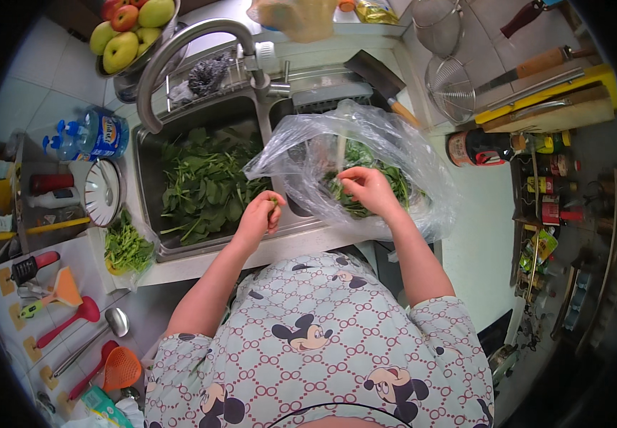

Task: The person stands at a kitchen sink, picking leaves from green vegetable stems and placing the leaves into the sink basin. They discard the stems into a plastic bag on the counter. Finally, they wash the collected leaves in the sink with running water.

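My left hand (pixel 257 219) is at the front edge of the left sink basin (pixel 148 176), its fingers curled around a small bit of green stem (pixel 273 201). Loose leafy greens (pixel 207 187) cover much of that basin's floor. Over the mouth of a clear plastic bag (pixel 426 155) hangs my right hand (pixel 370 191), thumb and fingers bent toward each other. Whether anything is between its fingertips I cannot tell. More greens (pixel 359 152) lie inside the bag, which spreads over the right basin and the counter edge.
A curved faucet (pixel 196 27) arches over the left basin. Behind the bag lies a cleaver (pixel 375 75) with a wooden handle. A second bag of greens (pixel 126 246) rests at the left counter corner, near stacked bowls (pixel 102 192). A dark sauce bottle (pixel 479 148) is at right.
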Demonstrator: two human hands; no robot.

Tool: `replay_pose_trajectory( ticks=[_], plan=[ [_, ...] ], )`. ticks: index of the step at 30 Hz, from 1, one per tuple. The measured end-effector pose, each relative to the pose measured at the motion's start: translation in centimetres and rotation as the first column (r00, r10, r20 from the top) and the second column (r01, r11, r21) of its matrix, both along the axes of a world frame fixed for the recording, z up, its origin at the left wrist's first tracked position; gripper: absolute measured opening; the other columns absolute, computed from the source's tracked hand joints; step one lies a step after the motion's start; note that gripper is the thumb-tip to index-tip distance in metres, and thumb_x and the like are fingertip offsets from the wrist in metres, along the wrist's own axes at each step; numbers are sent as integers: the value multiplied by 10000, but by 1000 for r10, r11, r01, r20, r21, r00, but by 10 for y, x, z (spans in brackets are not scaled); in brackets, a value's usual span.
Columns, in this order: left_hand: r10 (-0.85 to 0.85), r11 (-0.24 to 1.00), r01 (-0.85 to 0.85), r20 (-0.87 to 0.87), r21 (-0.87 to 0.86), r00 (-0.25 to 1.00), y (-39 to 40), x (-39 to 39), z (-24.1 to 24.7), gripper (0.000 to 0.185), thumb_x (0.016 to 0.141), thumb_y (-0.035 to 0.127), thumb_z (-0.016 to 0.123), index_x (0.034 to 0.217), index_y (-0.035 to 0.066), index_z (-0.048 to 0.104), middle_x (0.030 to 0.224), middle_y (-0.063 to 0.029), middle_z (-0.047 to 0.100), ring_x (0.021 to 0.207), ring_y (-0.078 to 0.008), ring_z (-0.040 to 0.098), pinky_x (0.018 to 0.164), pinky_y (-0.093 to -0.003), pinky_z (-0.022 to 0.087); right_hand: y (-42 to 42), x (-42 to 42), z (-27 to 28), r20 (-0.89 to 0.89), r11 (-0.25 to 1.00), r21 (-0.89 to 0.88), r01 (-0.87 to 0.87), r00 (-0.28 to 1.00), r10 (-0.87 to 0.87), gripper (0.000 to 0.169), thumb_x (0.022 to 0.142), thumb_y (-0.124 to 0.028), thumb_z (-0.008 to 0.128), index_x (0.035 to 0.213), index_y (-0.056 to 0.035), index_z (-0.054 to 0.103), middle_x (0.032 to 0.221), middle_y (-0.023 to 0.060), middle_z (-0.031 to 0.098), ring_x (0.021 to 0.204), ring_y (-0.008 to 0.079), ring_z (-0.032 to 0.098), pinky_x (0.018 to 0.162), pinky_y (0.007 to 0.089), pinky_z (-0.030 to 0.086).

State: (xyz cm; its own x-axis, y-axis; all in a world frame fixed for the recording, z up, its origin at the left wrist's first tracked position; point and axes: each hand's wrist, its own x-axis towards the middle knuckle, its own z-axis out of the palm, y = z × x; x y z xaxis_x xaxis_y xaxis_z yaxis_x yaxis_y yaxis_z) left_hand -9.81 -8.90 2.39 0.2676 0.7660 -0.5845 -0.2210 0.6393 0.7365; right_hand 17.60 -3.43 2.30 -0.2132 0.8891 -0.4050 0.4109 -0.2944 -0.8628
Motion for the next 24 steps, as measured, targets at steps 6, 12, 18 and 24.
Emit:
replay_pose_trajectory(
  ticks=[6,12,18,24],
  plan=[
    [-61,998,61,29,-5,998,11,46,-11,167,852,90,361,911,42,510,641,-10,457,536,-90,411,479,-242,377,-11,37,-18,509,896,282,-343,845,164,102,722,-76,675,807,-123,707,884,61,598,845,256,607,747,384,501],
    [-149,989,149,-29,-13,988,19,71,-11,144,846,120,406,892,47,522,651,0,477,548,-88,430,499,-242,390,-17,38,-36,692,829,326,-454,712,118,92,653,-101,714,732,-137,684,828,46,538,863,240,574,715,374,494],
    [-223,947,284,-333,147,916,26,90,-24,124,866,155,540,888,41,584,695,-29,548,594,-120,500,554,-277,434,-16,47,-29,642,852,318,-416,756,130,101,654,-108,722,738,-139,675,841,43,531,882,238,570,727,376,491],
    [-176,662,625,-724,414,667,47,126,-50,166,817,152,609,949,60,652,924,-141,656,840,-349,617,716,-440,491,-22,56,-27,582,878,291,-381,798,154,119,679,-123,725,783,-151,674,871,43,535,916,242,569,763,378,488]
  ],
)
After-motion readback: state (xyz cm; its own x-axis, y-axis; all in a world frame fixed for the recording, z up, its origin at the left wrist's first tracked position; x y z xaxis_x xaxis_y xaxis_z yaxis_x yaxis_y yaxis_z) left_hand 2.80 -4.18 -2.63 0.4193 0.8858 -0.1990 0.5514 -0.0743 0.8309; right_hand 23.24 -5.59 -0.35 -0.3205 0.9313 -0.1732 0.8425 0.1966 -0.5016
